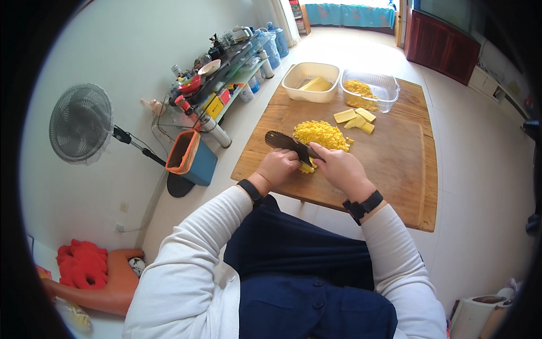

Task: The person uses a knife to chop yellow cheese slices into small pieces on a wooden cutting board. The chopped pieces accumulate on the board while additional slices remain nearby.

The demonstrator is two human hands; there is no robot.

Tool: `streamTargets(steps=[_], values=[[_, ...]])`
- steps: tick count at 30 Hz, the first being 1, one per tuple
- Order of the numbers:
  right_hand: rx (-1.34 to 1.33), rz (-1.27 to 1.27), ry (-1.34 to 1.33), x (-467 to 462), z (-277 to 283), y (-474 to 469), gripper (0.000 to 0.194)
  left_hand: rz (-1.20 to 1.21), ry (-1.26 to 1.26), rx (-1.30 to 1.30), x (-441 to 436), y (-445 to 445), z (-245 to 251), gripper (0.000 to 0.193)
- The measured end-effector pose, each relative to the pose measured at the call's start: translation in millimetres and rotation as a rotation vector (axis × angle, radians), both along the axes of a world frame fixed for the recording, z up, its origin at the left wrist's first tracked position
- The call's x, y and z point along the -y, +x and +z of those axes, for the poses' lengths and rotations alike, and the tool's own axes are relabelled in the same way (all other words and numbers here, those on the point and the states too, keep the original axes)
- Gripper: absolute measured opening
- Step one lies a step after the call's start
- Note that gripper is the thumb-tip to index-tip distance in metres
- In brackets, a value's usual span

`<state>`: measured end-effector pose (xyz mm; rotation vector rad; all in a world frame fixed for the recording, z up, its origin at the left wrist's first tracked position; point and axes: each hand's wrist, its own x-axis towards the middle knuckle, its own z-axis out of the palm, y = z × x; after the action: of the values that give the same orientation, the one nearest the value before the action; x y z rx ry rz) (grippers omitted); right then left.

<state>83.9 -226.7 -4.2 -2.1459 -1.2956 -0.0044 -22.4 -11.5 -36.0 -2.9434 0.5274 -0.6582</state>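
My right hand [341, 169] grips the handle of a dark-bladed kitchen knife [284, 142], whose blade reaches left across the front of my left hand. Curled fingers of my left hand [279, 166] rest beside the blade, against small yellow strips [308, 167] on the wooden cutting board [381, 169]; what lies under the fingers is hidden. Just beyond the knife is a heap of finely diced yellow food [322, 134]. Farther back on the board lie several flat yellow slabs [345, 115], some overlapping.
At the table's far edge stand a cream plastic basket [292, 91] holding larger yellow pieces and a clear plastic container [391, 95] with diced yellow food. A blue bin [205, 163], a standing fan [82, 123] and a cluttered glass shelf [237, 63] are to the left.
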Motion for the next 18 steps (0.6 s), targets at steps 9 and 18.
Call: streamTargets(steps=[9, 18], values=[[0.005, -0.021, 0.091, 16.1, 22.4, -1.3, 0.038, 0.057, 0.030, 0.002, 2.3, -5.9, -1.1, 0.009], [-0.027, 0.004, -0.001, 19.0, 20.3, -3.9, 0.037, 0.054, 0.017, -0.007, 5.3, -7.7, 0.5, 0.010]])
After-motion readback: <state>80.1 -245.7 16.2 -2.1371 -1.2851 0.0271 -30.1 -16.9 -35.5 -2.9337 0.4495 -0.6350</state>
